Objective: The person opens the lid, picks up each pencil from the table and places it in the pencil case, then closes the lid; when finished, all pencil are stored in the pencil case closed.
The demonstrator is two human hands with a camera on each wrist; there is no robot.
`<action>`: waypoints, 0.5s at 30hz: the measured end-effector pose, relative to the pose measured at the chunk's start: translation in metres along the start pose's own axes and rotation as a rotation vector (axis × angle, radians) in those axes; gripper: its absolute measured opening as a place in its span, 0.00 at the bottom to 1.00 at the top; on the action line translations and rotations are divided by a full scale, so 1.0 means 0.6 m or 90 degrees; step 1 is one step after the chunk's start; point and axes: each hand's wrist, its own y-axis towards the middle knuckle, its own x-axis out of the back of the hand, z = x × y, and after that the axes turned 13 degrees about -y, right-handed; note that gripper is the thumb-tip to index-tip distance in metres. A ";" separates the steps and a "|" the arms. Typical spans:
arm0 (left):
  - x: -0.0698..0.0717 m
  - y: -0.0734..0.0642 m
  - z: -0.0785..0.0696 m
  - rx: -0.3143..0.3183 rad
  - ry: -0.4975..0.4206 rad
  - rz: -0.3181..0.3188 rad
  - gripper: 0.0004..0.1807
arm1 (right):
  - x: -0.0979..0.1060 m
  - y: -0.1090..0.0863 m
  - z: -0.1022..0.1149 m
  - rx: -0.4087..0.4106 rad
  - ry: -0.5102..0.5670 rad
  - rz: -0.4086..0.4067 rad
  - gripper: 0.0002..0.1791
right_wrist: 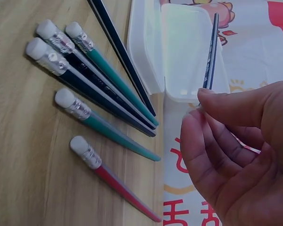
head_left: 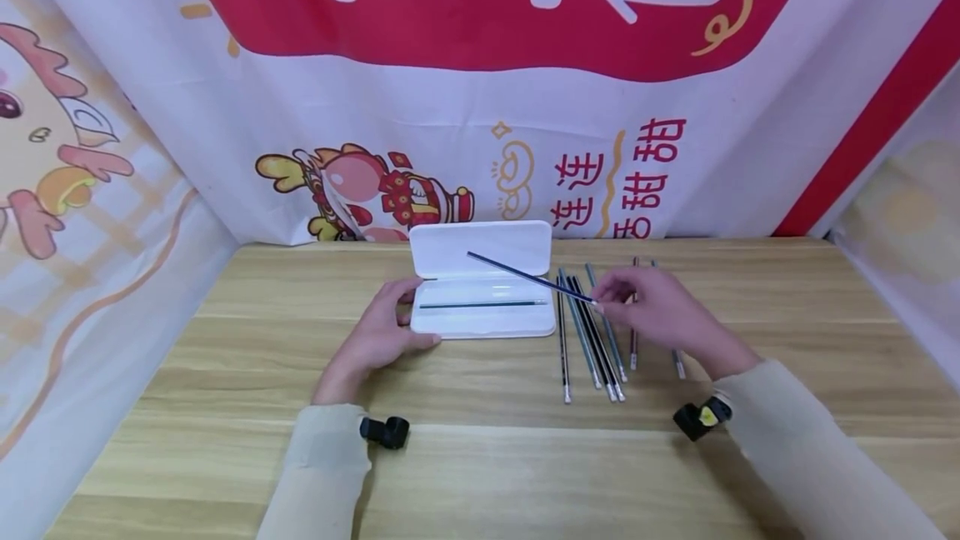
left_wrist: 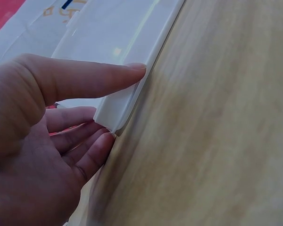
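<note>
A white pencil case (head_left: 480, 325) lies with its lid (head_left: 442, 250) raised against the backdrop. One green pencil (head_left: 480, 304) lies lengthwise inside it. My left hand (head_left: 375, 327) holds the case's left end, the thumb on its front edge and the fingers around the end (left_wrist: 108, 110). Between thumb and fingertips, my right hand (head_left: 663, 311) pinches a dark pencil (head_left: 525, 276) by its eraser end. That pencil slants up to the left, its far tip in front of the lid. Below and beside the right hand lie several loose pencils (head_left: 592, 340), black, green and red (right_wrist: 127, 190), erasers toward me.
The wooden table (head_left: 480, 473) meets a printed cloth backdrop (head_left: 360, 107) just behind the case. One pencil (head_left: 678, 363) lies apart at the right, partly under the right hand. Cloth sides rise at left and right.
</note>
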 end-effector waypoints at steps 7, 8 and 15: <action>0.000 -0.001 0.003 0.003 -0.009 -0.001 0.49 | -0.010 0.031 0.007 0.005 0.017 0.014 0.07; 0.000 -0.002 0.003 0.001 -0.011 0.000 0.49 | -0.012 0.035 0.008 0.004 0.021 0.015 0.07; 0.000 -0.003 0.002 -0.004 -0.017 0.008 0.49 | -0.022 0.053 0.015 -0.036 0.050 0.025 0.07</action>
